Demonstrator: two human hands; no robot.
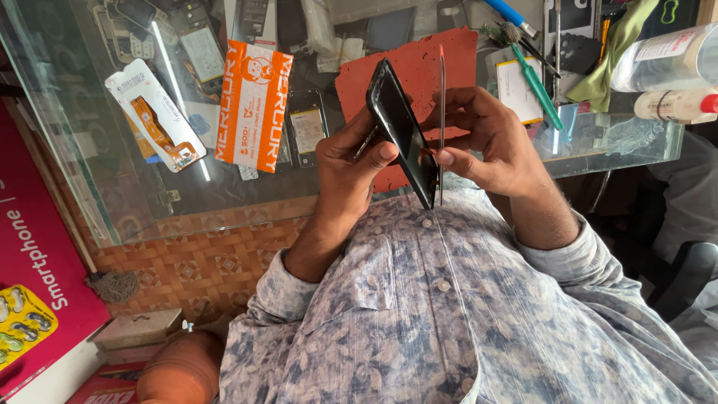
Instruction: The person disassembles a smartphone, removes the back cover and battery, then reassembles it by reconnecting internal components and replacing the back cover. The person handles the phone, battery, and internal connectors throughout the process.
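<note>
Glass desk point(224, 187), far side: orange packet point(253, 105), red mat point(419, 67), green screwdriver point(537, 86), clear bottles point(666, 60). Near side: left hand point(348, 168) and right hand point(490, 138) both grip a dark phone point(400, 127) between them, tilted on edge; right fingers also pinch a thin metal strip point(441, 120).

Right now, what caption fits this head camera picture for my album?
Two hands, left hand and right hand, hold a black phone on edge above a red mat.
</note>
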